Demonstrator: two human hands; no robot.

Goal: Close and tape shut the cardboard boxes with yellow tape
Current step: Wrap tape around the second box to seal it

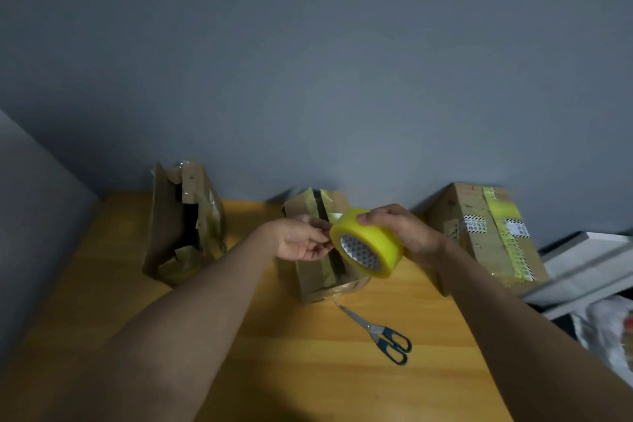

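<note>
We hold the yellow tape roll (368, 243) up in our right hand (400, 229), fingers wrapped around it, above the middle box (318, 281). Our left hand (301, 240) pinches at the roll's edge.

Blue-handled scissors (380, 334) lie closed on the wooden table (274, 353) below a grey wall (308, 62).

Single head view, looking forward and down, close over table (281, 370)

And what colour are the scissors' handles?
Dark blue, on the scissors lying on the wooden table; the head view shows them.
</note>
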